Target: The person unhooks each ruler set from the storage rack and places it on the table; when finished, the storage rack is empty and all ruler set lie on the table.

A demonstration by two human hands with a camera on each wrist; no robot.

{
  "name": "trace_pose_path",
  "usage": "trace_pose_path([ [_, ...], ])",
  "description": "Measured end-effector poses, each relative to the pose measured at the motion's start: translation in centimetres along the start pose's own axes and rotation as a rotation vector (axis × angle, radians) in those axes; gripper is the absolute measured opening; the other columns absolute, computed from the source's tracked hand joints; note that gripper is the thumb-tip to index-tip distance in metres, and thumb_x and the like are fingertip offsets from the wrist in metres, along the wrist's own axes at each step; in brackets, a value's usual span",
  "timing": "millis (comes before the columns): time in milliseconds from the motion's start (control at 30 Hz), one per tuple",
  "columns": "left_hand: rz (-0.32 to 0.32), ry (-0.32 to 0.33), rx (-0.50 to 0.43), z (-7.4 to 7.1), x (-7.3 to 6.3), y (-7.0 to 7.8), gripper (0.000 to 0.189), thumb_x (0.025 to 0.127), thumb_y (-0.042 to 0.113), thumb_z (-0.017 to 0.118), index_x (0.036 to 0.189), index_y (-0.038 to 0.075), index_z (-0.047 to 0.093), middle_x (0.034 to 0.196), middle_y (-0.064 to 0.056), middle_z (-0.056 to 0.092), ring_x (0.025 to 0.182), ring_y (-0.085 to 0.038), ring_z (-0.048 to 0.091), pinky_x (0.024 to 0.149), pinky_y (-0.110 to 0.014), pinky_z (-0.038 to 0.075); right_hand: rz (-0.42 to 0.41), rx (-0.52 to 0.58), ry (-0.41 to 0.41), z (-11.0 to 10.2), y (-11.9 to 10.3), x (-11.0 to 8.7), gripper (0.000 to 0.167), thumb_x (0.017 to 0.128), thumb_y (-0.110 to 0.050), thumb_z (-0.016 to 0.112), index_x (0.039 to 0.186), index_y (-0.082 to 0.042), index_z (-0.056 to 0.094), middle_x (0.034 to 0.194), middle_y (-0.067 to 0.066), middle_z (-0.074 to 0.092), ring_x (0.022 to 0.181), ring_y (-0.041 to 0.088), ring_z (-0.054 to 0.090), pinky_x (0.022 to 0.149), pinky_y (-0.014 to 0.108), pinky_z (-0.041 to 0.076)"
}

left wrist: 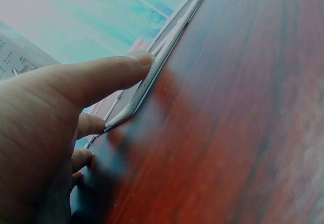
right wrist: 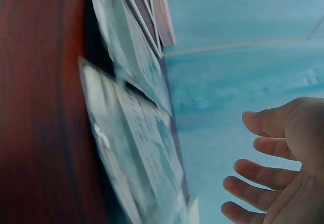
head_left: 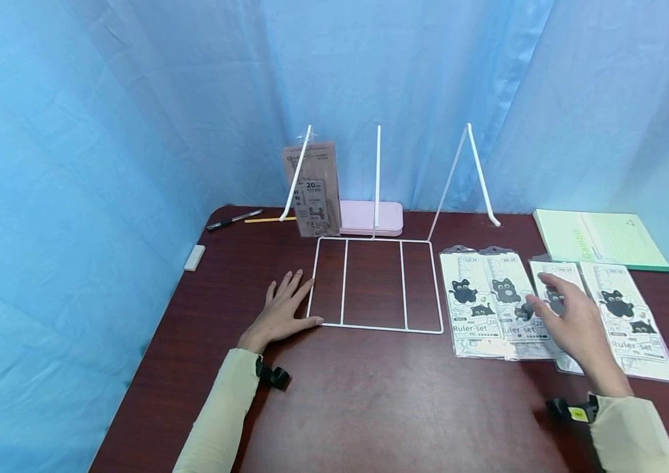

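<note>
I've got clear-sleeved white cat-print ruler packs lying at 3 o'clock from the white wire rack. Right hand is over them, grip loosely spread; left hand, grip fanned out, touches the rack's 8 o'clock corner on the reddish-brown tabletop.

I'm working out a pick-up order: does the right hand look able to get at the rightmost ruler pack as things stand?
Probably yes: the right hand hovers close by, empty and with fingers apart, and nothing appears to lie on top of the rightmost ruler pack.
</note>
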State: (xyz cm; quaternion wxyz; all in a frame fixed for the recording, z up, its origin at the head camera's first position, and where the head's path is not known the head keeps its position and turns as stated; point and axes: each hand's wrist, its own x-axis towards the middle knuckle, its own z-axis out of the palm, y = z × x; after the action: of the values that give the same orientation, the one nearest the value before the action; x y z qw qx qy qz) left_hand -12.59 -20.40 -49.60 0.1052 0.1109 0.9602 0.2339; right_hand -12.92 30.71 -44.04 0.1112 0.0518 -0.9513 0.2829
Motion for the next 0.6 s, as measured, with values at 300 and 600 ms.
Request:
trace_pose_path([
  [300,0.0,0.003,-0.004,-0.1,-0.1,0.1,0.092,0.09,0.056,0.066,0.162,0.018,0.022,0.171,-0.01,0.006,0.16,-0.033,0.0,0.125,-0.063,-0.001,-0.115,0.037,-0.017,2.2,-1.6,0.1,0.049,0.095,-0.016,0.067,0.138,0.005,0.052,0.133,0.036,0.055,0.118,0.055,0.051,0.095,0.069,0.038],
  [600,0.004,0.002,0.003,0.0,0.0,0.0,0.092,0.09,0.057,0.066,0.162,0.019,0.022,0.171,-0.01,0.006,0.16,-0.033,0.0,0.125,-0.063,-0.001,-0.185,0.09,-0.106,4.4,-3.3,0.2,0.055,0.091,-0.017,0.073,0.137,0.003,0.052,0.137,0.031,0.054,0.127,0.053,0.049,0.1,0.067,0.039],
])
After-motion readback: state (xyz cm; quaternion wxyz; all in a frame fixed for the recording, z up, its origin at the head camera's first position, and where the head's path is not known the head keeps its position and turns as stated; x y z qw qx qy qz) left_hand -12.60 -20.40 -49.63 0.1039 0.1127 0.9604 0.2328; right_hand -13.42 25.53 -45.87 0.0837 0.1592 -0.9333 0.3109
